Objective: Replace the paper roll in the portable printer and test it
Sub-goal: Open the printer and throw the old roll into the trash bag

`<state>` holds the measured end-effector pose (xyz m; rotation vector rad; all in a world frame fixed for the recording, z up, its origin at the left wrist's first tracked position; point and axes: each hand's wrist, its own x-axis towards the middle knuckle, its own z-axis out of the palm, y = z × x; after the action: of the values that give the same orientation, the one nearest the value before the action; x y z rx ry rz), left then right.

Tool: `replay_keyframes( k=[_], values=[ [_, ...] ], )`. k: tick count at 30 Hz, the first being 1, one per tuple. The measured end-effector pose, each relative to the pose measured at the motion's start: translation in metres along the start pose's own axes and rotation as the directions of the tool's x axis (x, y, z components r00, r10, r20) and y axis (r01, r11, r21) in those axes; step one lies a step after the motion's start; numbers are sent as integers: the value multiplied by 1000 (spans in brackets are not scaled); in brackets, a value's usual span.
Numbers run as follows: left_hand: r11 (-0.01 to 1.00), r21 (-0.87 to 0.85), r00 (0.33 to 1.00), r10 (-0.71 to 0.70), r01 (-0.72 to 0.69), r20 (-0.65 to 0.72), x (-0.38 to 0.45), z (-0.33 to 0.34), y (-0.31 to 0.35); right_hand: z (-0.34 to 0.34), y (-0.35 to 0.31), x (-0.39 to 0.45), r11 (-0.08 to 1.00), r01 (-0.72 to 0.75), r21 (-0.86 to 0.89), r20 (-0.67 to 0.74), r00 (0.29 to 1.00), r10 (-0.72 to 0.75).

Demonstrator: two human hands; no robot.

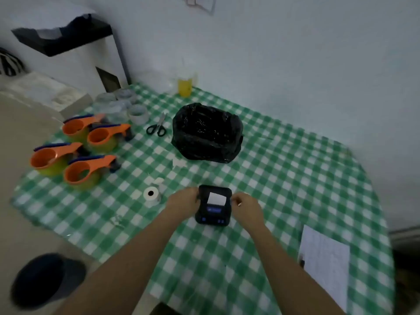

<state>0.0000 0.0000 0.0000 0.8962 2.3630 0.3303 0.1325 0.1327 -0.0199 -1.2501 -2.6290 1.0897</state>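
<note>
The left hand is curled against the left side of the printer, fingers touching its casing. The right hand sits at the printer's right edge, fingers drawn together near the upper corner; whether they pinch the casing or only rest on it I cannot tell. The printer lies flat on the table, display lit blue, with a white tab of paper showing at its slot.

By the look of it, a roll is already loaded and the lid seems shut, with the unit powered on. What is probably left is the test print. A roll stands just left of the printer, touching neither hand; whether it is the old one or a spare cannot be told.

The table wears a green and white checked cloth. Beyond the printer sits a bin lined with a black bag, and left of that a pair of scissors. Further left of the printer are four orange tape dispensers, with clear tape rolls behind them. A yellow cup stands at the far edge near the pale wall. A printed sheet lies well to the printer's right, nearer the person. The room is dim.
</note>
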Motion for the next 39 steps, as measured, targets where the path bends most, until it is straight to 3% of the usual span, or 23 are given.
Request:
replay_keyframes(
  k=[7, 13, 19, 26, 31, 36, 39],
  values=[
    [982, -188, 999, -26, 32, 35, 20, 31, -11, 18, 19, 15, 944, -247, 217, 52, 969, 242],
    [938, -337, 997, -68, 80, 47, 29, 48, -22, 12, 27, 42, 909, -373, 186, 218, 918, 332],
    [868, -474, 989, -136, 148, 59, 38, 58, -27, -4, 14, 72, 838, -531, 125, 403, 799, 447],
    [831, -535, 988, -147, 153, 54, 41, 61, -31, -7, 11, 80, 781, -608, 146, 463, 739, 489],
    [836, -532, 990, -133, 135, 41, 37, 56, -24, -4, 11, 80, 812, -571, 122, 431, 768, 475],
    [845, -515, 989, -141, 146, 49, 35, 53, -22, 6, 18, 57, 961, -269, -67, 200, 940, 277],
    [845, -511, 988, -149, 154, 52, 35, 55, -22, 23, 18, 33, 995, -96, 9, 19, 995, 96]
  ],
)
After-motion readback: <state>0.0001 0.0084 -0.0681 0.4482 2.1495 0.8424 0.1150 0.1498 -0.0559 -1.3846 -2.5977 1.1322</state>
